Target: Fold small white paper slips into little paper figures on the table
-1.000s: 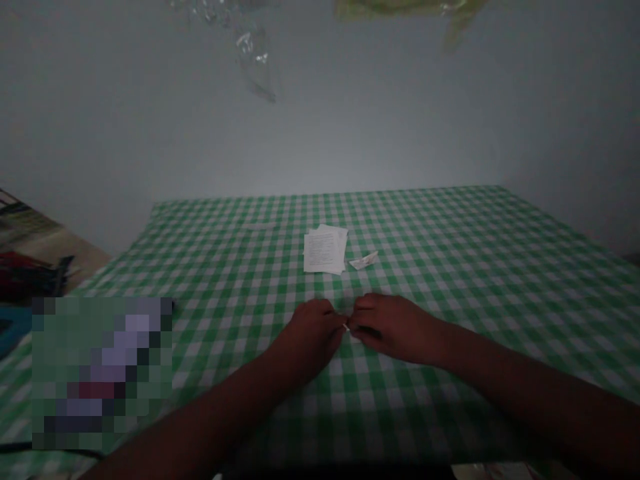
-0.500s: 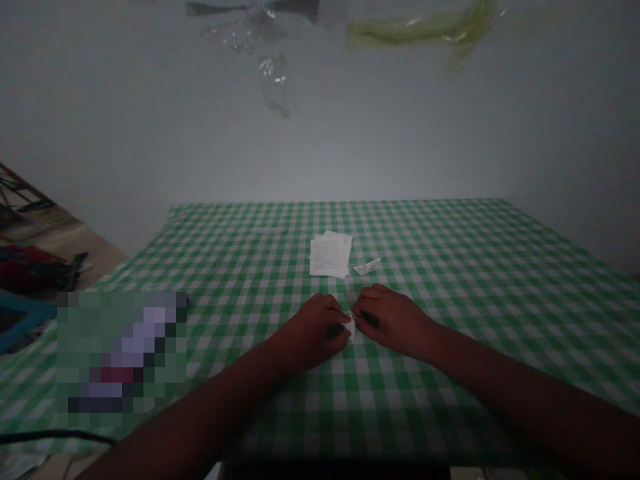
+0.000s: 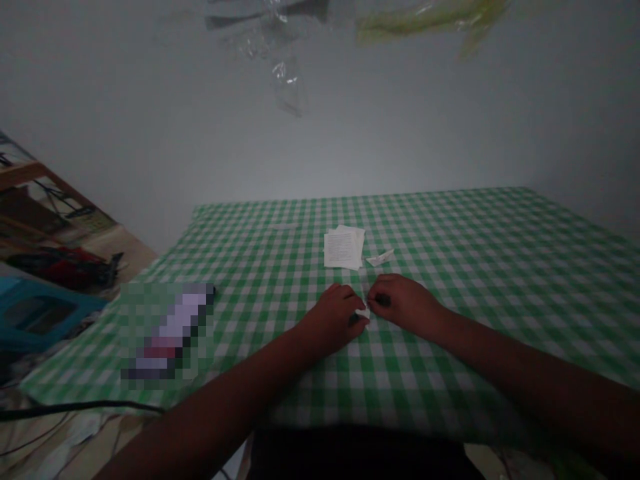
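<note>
Between my hands is a small folded piece of white paper, mostly covered by my fingers. My left hand pinches it from the left with thumb and fingertips. From the right, my right hand has its fingers closed at the paper's upper edge. Just beyond my hands lies a small stack of printed sheets. Beside the stack, on its right, rests a small folded paper boat shape.
A green and white checked cloth covers the table. At the left lies a pixelated, phone-like object. A black cable runs by the front left edge. A blue stool stands left of the table; a wall rises behind.
The whole view has shifted and tilted slightly, so the table things appear further right. My right hand's fingers have closed in more; both hands stay at the small paper.
</note>
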`<state>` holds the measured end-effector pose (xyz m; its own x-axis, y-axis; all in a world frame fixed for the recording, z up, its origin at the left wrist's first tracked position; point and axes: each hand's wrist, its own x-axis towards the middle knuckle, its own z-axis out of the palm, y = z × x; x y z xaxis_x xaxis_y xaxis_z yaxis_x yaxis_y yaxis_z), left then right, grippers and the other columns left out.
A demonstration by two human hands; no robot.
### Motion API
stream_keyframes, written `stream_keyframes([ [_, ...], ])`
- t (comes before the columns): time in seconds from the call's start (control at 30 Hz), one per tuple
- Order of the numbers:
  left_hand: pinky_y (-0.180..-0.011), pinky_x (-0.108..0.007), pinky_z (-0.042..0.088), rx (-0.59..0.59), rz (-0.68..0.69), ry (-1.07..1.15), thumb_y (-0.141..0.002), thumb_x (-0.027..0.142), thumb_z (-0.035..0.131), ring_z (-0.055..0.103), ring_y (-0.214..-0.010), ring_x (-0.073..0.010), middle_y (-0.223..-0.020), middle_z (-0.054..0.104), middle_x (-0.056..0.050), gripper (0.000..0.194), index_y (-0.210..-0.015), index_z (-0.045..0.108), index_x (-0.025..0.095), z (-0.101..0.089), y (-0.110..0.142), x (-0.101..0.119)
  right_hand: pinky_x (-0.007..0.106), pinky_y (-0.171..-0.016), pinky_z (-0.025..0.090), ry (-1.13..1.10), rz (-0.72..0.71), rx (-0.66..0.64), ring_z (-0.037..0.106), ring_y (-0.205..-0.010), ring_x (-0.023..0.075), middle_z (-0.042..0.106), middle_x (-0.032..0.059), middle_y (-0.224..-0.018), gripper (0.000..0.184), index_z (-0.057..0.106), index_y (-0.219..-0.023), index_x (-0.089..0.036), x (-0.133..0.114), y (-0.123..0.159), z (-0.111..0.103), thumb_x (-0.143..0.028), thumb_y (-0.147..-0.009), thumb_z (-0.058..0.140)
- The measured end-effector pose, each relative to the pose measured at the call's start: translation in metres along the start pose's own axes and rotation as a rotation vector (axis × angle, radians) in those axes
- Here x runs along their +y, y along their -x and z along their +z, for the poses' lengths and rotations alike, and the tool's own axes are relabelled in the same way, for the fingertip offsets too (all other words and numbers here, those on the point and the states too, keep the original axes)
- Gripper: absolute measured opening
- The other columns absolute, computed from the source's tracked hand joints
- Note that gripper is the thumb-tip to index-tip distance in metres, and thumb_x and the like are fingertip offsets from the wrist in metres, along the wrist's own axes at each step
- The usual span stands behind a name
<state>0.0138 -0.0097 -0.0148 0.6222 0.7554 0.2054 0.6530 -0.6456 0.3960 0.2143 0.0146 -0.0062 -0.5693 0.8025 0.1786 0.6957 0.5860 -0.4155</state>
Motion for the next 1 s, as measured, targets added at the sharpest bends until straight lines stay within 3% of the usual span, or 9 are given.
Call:
stream_keyframes([
  [0.4,-0.092,-0.039,0.044,-0.001,0.008,0.027,-0.084,0.026,0.069,0.053,-0.097,-0.0211,-0.100,0.061,-0.007,0.019,-0.100,0.066,0.017,0.0010,0.0000,-0.0009,0.030,-0.075,0.045,0.013,-0.016,0.013,0.061,-0.084,0.0196,0.066,0.0047,-0.085,0.014,0.068,-0.088,-0.017,0.0017,0.0019,0.0015,-0.029,-0.080,0.069],
  [0.63,-0.094,-0.038,0.044,0.018,0.007,0.033,-0.083,0.027,0.071,0.054,-0.099,-0.0212,-0.101,0.061,-0.007,0.020,-0.099,0.067,0.016,0.0023,0.0008,-0.0019,0.027,-0.071,0.043,0.028,0.045,-0.015,0.059,-0.078,0.0162,0.064,0.0022,-0.079,0.004,0.067,-0.078,-0.018,0.0021,-0.0045,0.0019,-0.019,-0.080,0.064],
  [1.0,-0.094,-0.040,0.045,-0.026,0.037,-0.152,-0.086,0.027,0.069,0.055,-0.098,-0.0230,-0.097,0.065,-0.008,0.018,-0.099,0.071,0.014,-0.0053,0.0026,0.0076,0.028,-0.072,0.043,0.054,-0.008,0.001,0.058,-0.081,0.0171,0.062,0.0040,-0.084,0.010,0.066,-0.087,-0.017,0.0050,-0.0013,0.0028,-0.024,-0.089,0.058],
])
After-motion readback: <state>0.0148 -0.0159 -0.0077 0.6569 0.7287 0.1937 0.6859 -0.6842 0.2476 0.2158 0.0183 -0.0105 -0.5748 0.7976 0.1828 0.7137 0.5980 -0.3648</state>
